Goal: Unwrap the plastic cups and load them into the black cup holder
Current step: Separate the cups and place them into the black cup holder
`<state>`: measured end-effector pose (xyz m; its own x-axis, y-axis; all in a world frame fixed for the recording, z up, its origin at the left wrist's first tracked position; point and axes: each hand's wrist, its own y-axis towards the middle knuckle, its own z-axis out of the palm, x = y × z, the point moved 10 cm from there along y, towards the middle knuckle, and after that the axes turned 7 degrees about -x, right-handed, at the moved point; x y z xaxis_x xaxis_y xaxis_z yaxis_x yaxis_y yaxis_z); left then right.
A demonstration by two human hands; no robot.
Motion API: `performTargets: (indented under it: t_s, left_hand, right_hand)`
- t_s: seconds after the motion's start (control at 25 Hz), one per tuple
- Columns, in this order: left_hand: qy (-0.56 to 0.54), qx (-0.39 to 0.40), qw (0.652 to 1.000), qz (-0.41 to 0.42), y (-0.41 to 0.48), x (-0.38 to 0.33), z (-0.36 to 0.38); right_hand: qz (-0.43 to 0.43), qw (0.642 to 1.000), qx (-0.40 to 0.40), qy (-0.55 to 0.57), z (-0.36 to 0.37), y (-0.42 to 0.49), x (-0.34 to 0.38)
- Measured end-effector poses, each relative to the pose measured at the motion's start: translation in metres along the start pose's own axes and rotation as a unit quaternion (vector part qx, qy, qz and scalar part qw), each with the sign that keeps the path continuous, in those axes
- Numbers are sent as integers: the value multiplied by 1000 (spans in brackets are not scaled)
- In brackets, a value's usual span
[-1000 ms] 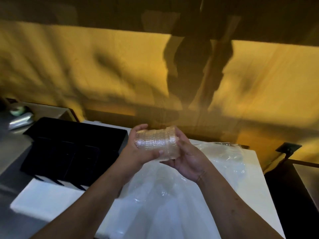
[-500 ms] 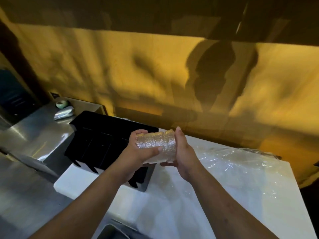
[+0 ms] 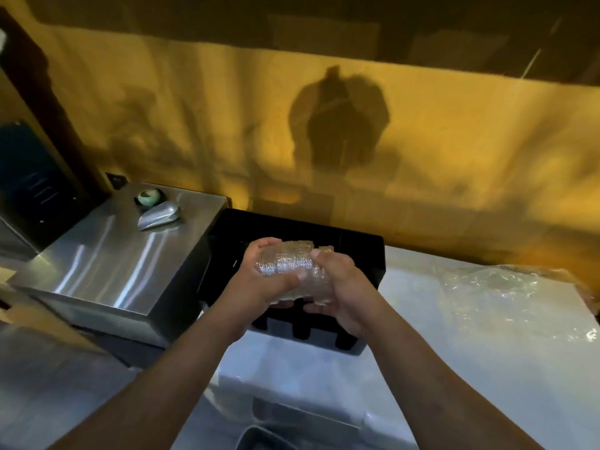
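Observation:
A short stack of clear plastic cups [image 3: 289, 264] lies sideways between both hands, held above the black cup holder [image 3: 354, 251]. My left hand [image 3: 259, 280] wraps the stack's left end, thumb across its front. My right hand [image 3: 337, 287] grips the right end from beside and below. The cup holder stands on the white counter [image 3: 470, 352] against the yellow wall; its slotted front is partly hidden by my hands. The crumpled clear plastic wrap [image 3: 500, 297] lies on the counter to the right.
A stainless steel box [image 3: 107, 264] sits left of the holder, with a silver object [image 3: 159, 216] and a small green round thing [image 3: 149, 196] on top. A dark panel [image 3: 26, 183] stands at far left. A metal container rim [image 3: 259, 436] shows at bottom.
My hands carried the cup stack leftward from above the plastic wrap to over the black cup holder. The view swung left, bringing the steel box into sight.

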<state>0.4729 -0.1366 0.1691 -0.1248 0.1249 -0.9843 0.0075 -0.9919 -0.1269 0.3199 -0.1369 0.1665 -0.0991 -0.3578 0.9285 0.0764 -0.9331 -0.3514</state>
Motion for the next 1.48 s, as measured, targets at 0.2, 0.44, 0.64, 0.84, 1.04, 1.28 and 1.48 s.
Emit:
performTargets:
  t_s: [0.2, 0.44, 0.64, 0.84, 1.04, 1.28, 1.48]
  left_hand:
    - [38, 49, 998, 9, 10, 0, -6]
    - [80, 22, 997, 2, 28, 7, -6]
    - [62, 13, 998, -21, 36, 10, -12]
    - [51, 77, 993, -75, 37, 26, -28]
    - [68, 81, 993, -58, 65, 17, -63]
    - [43, 170, 982, -71, 89, 10, -87]
    - [52, 173, 979, -92, 101, 16, -93]
  right_hand:
    - [-5, 999, -40, 24, 9, 5, -6]
    - [10, 999, -37, 31, 3, 23, -15]
    - [38, 998, -37, 32, 9, 42, -21]
    - [75, 995, 49, 47, 39, 46, -26]
    - [45, 995, 56, 74, 67, 63, -17]
    - [45, 997, -24, 64, 104, 82, -19]
    - [43, 996, -73, 27, 110, 86, -17]
